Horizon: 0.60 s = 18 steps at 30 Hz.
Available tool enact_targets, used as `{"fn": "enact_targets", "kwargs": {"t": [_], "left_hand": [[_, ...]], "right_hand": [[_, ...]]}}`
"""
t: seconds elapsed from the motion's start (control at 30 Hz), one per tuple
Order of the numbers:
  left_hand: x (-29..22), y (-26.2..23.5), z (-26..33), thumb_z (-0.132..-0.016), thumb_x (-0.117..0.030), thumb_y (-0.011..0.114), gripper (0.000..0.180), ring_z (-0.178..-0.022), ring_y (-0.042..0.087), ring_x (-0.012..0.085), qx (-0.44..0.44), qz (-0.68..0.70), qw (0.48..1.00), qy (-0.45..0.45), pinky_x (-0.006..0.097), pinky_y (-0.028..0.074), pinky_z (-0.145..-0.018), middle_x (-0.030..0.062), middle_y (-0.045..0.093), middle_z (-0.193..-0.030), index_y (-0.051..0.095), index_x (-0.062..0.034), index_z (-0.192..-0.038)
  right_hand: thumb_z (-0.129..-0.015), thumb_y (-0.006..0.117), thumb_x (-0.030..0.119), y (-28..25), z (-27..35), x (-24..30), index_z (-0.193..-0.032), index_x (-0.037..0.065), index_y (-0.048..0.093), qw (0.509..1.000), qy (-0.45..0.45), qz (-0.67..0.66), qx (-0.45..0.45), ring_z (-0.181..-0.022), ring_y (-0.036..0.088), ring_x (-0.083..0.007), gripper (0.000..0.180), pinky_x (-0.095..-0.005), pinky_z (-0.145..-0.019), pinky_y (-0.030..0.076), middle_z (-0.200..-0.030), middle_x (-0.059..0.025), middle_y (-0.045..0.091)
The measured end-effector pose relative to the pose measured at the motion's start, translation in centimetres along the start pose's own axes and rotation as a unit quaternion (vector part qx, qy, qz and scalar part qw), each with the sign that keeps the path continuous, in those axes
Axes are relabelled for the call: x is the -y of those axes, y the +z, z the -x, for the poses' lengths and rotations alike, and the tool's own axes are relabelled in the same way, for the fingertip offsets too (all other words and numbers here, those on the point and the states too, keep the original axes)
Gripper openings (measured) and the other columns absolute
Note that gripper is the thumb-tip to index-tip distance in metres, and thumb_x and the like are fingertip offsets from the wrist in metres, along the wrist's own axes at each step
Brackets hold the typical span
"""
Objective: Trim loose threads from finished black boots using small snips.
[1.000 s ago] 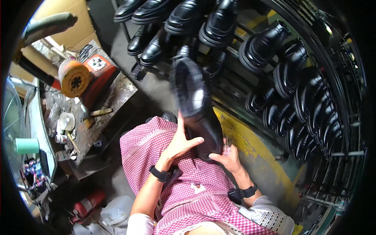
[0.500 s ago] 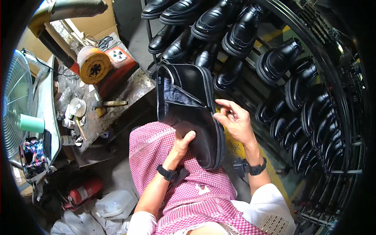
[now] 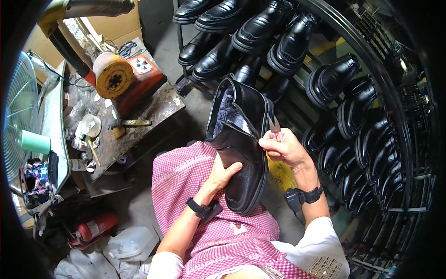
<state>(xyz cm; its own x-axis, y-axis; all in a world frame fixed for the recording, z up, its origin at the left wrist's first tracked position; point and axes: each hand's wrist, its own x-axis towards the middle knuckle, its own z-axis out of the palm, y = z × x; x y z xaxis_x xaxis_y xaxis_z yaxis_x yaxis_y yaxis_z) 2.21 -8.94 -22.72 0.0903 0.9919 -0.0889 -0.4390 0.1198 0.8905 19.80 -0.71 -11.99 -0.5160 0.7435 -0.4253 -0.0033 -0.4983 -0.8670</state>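
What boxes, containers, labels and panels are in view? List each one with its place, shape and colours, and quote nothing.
Cardboard box: top left behind the bench, brown, rectangular.
Control panel: on top of the orange machine on the bench, pale, with small buttons.
Label: pale patch on the red cylinder lying on the floor, lower left.
Plastic jug: beside the red cylinder, translucent white.
Green cup: far left by the fan, cylindrical.
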Motion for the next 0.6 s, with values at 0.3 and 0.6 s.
{"fn": "enact_targets", "kwargs": {"t": [0.3, 0.6], "left_hand": [[0.2, 0.3, -1.1, -0.074, -0.026, 0.069, 0.076, -0.113, 0.040, 0.0205, 0.032, -0.011, 0.999, -0.032, 0.033, 0.031, -0.098, 0.0109, 0.041, -0.123, 0.026, -0.0019, -0.132], [-0.7, 0.5, -1.0, -0.077, -0.032, 0.065, 0.076, -0.115, 0.037, 0.0208, 0.054, 0.016, 0.997, -0.057, 0.033, 0.030, -0.099, 0.0111, 0.039, -0.126, 0.024, -0.0012, -0.134]], "right_hand": [[-0.093, 0.044, 0.032, 1.0, -1.2, 3.0, -0.089, -0.003, 0.057, 0.992, -0.105, -0.024, -0.063, -0.037, 0.029, -0.0010, 0.037, -0.0166, -0.034, 0.021, -0.048, 0.0032, 0.040], [-0.081, 0.064, 0.015, 0.7, -0.6, 0.2, -0.089, 0.001, 0.055, 0.865, -0.336, 0.293, -0.232, -0.063, 0.052, -0.0062, 0.019, -0.0198, -0.057, 0.042, -0.070, -0.0025, 0.056]]}}
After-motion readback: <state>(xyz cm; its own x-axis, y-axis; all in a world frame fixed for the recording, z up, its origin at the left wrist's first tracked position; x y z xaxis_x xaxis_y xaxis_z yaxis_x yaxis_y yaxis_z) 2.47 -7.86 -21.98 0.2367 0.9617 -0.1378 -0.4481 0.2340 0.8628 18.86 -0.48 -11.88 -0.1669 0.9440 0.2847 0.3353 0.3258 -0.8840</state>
